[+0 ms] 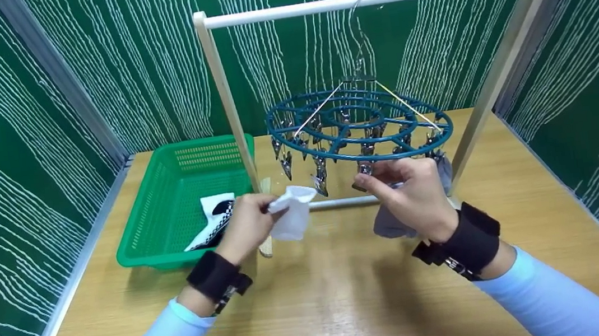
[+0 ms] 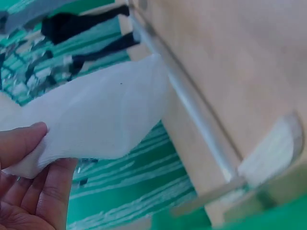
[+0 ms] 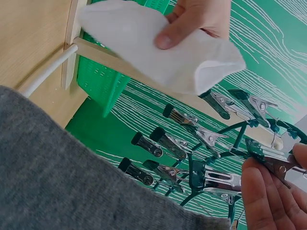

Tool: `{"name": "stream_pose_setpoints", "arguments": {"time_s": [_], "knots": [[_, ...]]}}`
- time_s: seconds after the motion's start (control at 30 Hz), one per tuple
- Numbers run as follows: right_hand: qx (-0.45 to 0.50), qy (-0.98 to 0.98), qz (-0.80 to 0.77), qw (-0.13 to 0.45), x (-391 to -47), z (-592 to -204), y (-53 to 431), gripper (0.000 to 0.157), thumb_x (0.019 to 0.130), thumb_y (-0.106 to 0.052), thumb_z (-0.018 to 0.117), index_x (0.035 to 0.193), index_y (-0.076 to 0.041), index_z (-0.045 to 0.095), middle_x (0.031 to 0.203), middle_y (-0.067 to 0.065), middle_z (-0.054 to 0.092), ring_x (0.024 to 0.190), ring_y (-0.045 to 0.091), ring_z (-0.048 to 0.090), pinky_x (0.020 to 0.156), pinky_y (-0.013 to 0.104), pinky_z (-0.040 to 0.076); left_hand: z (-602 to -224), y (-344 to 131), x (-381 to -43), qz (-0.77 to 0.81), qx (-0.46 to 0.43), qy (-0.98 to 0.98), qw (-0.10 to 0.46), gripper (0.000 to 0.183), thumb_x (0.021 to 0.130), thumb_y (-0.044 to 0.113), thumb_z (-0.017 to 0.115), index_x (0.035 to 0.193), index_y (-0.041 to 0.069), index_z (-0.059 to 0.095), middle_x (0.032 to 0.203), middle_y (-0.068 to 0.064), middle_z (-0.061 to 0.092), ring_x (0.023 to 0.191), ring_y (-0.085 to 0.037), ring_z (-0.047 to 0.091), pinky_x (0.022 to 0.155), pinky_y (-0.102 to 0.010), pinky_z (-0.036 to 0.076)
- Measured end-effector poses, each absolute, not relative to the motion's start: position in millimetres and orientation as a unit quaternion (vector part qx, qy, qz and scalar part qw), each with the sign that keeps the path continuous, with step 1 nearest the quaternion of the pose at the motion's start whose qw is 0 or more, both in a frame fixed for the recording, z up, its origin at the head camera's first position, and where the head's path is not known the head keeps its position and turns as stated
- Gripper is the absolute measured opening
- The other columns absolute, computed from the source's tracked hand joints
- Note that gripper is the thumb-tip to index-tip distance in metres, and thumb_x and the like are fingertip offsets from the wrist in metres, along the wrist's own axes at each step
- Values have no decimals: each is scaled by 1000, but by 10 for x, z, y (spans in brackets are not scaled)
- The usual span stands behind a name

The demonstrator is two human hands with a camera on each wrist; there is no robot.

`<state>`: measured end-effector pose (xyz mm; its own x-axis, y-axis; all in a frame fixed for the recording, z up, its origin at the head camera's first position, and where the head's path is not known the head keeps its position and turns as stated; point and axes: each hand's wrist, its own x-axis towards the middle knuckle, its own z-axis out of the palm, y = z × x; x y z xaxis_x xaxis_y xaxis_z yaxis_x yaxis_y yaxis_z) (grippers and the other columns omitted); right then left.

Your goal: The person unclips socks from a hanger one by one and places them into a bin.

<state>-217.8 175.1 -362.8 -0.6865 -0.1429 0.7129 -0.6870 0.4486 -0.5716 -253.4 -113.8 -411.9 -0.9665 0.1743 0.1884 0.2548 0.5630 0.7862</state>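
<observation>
My left hand [image 1: 251, 218] holds a white sock [image 1: 292, 216] by its edge, thumb on top, as the left wrist view shows with the sock [image 2: 100, 110] stretching away from the fingers. With thumb and fingers, my right hand [image 1: 412, 192] pinches a metal clip [image 3: 273, 158] with dark tips at the near rim of a round teal clip hanger [image 1: 352, 157]. Grey cloth [image 1: 389, 221] hangs behind and below that hand, and fills the lower left of the right wrist view. More grey cloth [image 1: 444, 169] hangs at the hanger's right side.
The hanger's hook sits on the white bar [image 1: 282, 12] of a wooden stand. Several other clips [image 1: 320, 174] dangle from the rings. To the left, a green basket [image 1: 139, 220] contains a black-and-white patterned cloth item [image 1: 215, 222]. Green walls with white streaks surround the table [image 1: 316, 312].
</observation>
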Motion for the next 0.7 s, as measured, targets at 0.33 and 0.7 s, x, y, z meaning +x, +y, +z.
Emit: {"name": "stream_pose_setpoints", "arguments": {"time_s": [0.33,0.7], "knots": [[258,-800,457,290,-2173,-3624,1765,4,89,4,86,92,2,84,83,12,83,70,5,74,69,9,56,-3742,-1611,-2605,-432,-108,-888,115,18,98,-4,71,111,-1,83,117,-23,80,115,-42,77,100,-61,63],[254,-801,461,286,-2176,-3616,1769,4,89,4,85,93,3,83,84,12,83,72,1,73,70,9,58,-3492,-2112,-2811,-382,-60,-906,172,17,99,-1,71,112,-3,82,116,-26,80,113,-43,77,99,-60,64]]}}
